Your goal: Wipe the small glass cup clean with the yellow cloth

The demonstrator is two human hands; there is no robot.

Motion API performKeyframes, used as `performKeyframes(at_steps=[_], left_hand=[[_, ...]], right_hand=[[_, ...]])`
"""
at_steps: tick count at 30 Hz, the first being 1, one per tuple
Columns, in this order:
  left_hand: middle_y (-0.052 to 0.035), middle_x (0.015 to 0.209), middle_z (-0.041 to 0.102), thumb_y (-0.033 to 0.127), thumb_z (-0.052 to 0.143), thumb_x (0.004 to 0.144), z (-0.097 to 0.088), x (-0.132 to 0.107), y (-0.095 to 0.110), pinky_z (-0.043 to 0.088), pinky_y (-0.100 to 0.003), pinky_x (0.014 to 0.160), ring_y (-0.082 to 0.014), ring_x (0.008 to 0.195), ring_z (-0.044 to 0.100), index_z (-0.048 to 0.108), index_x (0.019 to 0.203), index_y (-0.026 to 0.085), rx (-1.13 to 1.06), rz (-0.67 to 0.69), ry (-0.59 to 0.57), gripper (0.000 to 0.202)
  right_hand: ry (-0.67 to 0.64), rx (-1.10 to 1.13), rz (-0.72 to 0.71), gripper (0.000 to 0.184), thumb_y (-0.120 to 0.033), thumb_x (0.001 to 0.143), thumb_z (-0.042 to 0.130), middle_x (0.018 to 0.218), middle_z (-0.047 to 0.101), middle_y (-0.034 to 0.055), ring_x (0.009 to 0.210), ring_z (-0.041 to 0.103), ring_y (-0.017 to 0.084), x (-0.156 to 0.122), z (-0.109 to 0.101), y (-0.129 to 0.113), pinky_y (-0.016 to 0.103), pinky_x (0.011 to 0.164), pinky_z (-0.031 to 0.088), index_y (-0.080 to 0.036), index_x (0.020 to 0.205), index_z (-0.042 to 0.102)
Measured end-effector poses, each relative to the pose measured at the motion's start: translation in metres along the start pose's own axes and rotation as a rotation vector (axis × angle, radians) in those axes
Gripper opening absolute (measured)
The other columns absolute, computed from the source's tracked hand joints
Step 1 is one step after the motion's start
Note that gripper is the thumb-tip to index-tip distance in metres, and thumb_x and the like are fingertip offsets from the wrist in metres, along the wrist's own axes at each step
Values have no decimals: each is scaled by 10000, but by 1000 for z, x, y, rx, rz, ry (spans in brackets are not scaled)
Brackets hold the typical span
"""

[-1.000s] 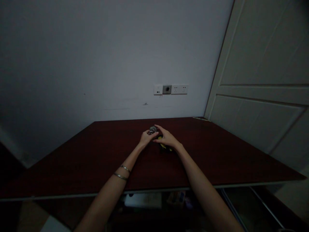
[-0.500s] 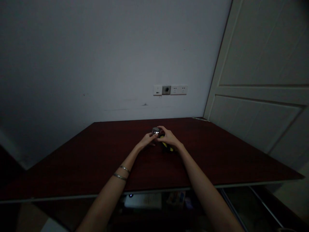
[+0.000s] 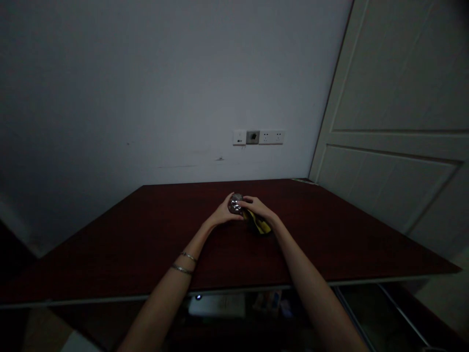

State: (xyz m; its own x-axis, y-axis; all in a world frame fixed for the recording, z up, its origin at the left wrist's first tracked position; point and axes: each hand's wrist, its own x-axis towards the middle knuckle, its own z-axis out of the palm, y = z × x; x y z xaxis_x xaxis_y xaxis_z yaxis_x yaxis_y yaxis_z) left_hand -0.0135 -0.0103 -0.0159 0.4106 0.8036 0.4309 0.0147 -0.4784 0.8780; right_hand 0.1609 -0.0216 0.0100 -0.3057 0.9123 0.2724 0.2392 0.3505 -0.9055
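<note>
Over the middle of the dark red tabletop (image 3: 146, 244), my left hand (image 3: 221, 213) curls round a small, shiny, silver rounded object (image 3: 235, 203). Its exact kind is too small and dim to make out. On its right side, my right hand (image 3: 257, 207) has its fingers closed on a yellow and dark cloth (image 3: 262, 226), which hangs below the palm. The fingertips of my right hand reach the silver object. Two bracelets (image 3: 183, 264) circle my left forearm.
Behind the table stands a pale wall with a row of sockets (image 3: 271, 137). A white panelled door (image 3: 395, 176) borders the right side. Below the front edge, an open compartment holds a white flat object (image 3: 218, 305) and other dim items.
My left hand has shifted round to the left side of the silver object, which shows more of its face. My right hand has changed its hold, and more of the yellow cloth hangs into view.
</note>
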Motion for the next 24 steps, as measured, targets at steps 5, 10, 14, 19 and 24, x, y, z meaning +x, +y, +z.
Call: performKeyframes(at_steps=[5,10,14,19,24], left_hand=[[-114,1087,585,244,785,484,4,-1,9,431,-355,877,-224,987,559,493,1141,129,106,42,10,728],[-108,1051,600,282,786,484,6,-3,10,438,-351,864,-223,967,565,505,1119,126,179,57,119,711],[-113,1030,603,263,796,466,7,-1,6,449,-337,848,-202,929,582,498,1087,113,46,9,182,705],[-118,1035,586,261,794,467,9,0,6,477,-337,791,-173,850,591,437,1135,110,-62,-72,238,772],[-119,1069,571,228,798,453,16,0,5,458,-351,835,-195,914,581,419,1139,119,-46,-37,200,791]], right_hand=[[-10,28,-3,413,-481,677,614,873,682,48,780,624,183,-1,1,-3,299,718,491,-150,920,652],[-3,55,14,442,-461,664,643,967,673,69,839,631,199,1,-3,4,316,749,504,-158,986,636],[25,144,77,592,-454,645,666,893,685,87,741,647,194,3,-13,10,333,684,521,-151,1138,537],[258,177,9,578,-444,606,688,825,676,62,652,634,181,2,-23,1,314,625,504,-169,1092,540],[550,96,-266,441,-473,680,596,845,625,50,758,603,177,-3,-13,-17,299,704,475,-172,997,542]])
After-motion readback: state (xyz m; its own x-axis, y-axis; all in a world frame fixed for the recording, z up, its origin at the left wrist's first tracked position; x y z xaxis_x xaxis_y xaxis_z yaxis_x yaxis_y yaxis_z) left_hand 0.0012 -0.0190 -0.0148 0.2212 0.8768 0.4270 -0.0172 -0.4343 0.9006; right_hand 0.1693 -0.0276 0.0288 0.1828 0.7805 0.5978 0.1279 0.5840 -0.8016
